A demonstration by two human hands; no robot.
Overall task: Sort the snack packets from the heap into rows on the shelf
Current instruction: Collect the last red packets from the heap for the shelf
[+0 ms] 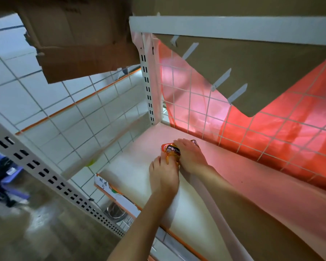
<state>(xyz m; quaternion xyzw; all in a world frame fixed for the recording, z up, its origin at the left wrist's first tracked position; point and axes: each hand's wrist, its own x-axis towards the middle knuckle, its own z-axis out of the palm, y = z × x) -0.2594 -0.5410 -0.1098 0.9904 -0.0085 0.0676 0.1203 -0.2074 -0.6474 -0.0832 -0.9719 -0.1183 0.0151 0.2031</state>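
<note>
- Snack packet: orange-yellow with a black band of white lettering. It lies flat on the shelf, towards the far left corner, near the back panel.
- Right hand: palm down over the right part of the packet, fingers bent over its far edge, gripping it. The forearm runs in from the near right.
- Left hand: palm down on the shelf, just near of the packet. The fingers are held together and stretched forward, tips touching the packet's near end. Whether they pinch it cannot be told. The forearm comes up from the near edge.
- Both hands: side by side and touching.
- Wire grid: white, forming the shelf's back, with red plastic sheeting behind it.
- Cardboard box: overhead, far left.
</note>
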